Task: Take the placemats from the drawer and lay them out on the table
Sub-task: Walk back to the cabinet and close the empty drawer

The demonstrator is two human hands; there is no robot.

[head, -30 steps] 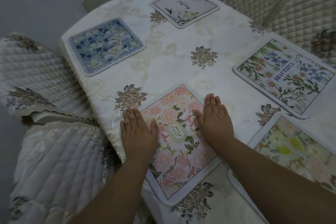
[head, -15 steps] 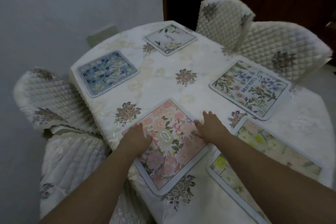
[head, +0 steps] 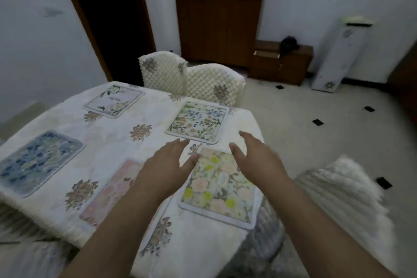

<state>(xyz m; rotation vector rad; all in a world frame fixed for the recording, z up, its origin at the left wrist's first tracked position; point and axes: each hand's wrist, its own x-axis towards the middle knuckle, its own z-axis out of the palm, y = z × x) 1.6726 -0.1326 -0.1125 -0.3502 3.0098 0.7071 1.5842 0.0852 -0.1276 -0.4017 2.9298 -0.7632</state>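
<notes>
Several floral placemats lie flat on the cream tablecloth of the table [head: 112, 133]. A yellow-flowered placemat [head: 218, 185] lies near the right edge, a pink one [head: 112, 189] left of it, a blue one [head: 38, 160] at the far left. Farther off lie a placemat marked BEAUTIFUL [head: 198, 122] and a pale one [head: 114, 101]. My left hand [head: 167, 162] hovers with straight fingers between the pink and yellow mats. My right hand [head: 255, 158] hovers open over the yellow mat's right side. Neither hand holds anything.
Quilted chairs stand at the table's far side [head: 191, 79], at the right [head: 338, 194] and at the lower left. A wooden cabinet [head: 218, 27] and a low wooden unit [head: 282, 63] stand against the far wall, a dark doorway [head: 108, 18] to their left. Tiled floor stretches right.
Both hands have lifted off the pink placemat and moved right toward the yellow one. The view has swung up and right, bringing the room into sight.
</notes>
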